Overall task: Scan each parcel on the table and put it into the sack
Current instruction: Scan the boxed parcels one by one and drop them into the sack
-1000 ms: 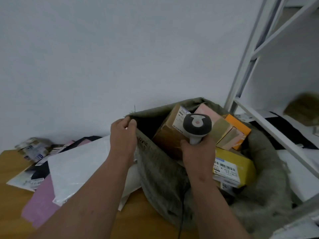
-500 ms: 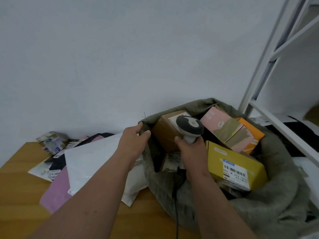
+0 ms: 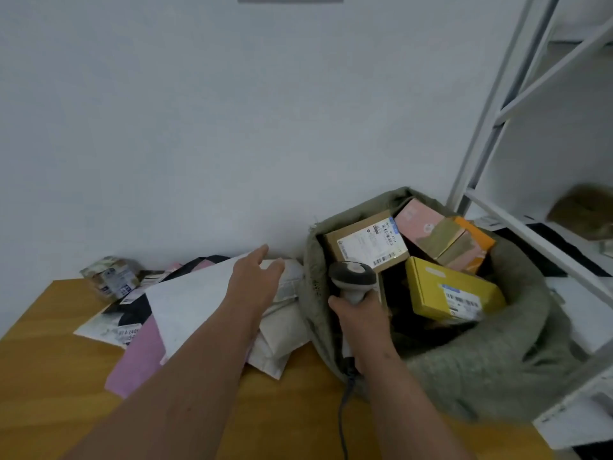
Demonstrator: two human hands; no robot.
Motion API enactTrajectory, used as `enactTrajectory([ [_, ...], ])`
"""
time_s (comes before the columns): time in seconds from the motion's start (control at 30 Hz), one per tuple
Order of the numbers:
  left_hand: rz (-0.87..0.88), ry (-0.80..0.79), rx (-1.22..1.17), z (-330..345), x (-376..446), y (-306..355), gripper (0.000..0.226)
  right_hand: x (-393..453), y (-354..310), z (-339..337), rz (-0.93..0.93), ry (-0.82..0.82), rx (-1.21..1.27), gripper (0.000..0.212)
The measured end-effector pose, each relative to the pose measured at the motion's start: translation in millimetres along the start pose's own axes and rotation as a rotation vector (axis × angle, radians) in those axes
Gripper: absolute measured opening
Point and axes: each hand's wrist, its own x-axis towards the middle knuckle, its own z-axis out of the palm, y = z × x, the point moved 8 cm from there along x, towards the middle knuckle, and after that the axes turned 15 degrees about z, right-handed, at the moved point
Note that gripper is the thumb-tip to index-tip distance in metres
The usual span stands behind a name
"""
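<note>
A small clear-wrapped packet [image 3: 111,279] with blue-printed labels is seen at the far left edge of a wooden table [image 3: 49,370], close to the wall. Beside it, a pile of flat mailers is spread over the tabletop: a black bag [image 3: 132,308] with a white label, a pink mailer [image 3: 141,356] and a large white mailer [image 3: 189,303] laid across them. The left hand [image 3: 257,282] is held over the far end of the white mailer, fingers straight and spread, nothing gripped; whether the palm is touching the mailer cannot be told. A padded cream envelope [image 3: 282,340] is lodged between the pile and the sack. The right hand [image 3: 360,318] is wrapped around the handle of a grey barcode scanner [image 3: 353,278], held at the near rim of the sack, its cable [image 3: 343,410] trailing down over the table edge. The olive-green sack [image 3: 497,370] is seen standing open at the right end of the table, already holding a brown carton [image 3: 366,244] with a white shipping label, a pink box [image 3: 416,219], an orange box [image 3: 474,234] and a yellow box [image 3: 447,288]. A white metal shelving frame [image 3: 530,104] is seen at the far right.
</note>
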Motion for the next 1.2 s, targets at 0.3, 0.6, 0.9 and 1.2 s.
enactTrajectory([
  [0.3, -0.051, -0.028, -0.011, -68, -48, -40, 0.051, -89, 1, 11, -0.25, 0.281, 0.162, 0.024],
  [0.6, -0.152, 0.057, -0.015, -155, -77, -90, 0.05, -127, 23, 139, -0.128, -0.122, -0.081, 0.014],
  [0.9, -0.286, 0.18, -0.044, -212, -76, -148, 0.048, -119, 21, 217, -0.068, -0.266, -0.074, 0.018],
  [1.2, -0.448, 0.267, -0.041, -237, -26, -201, 0.048, -65, -2, 293, 0.002, -0.371, -0.109, 0.012],
])
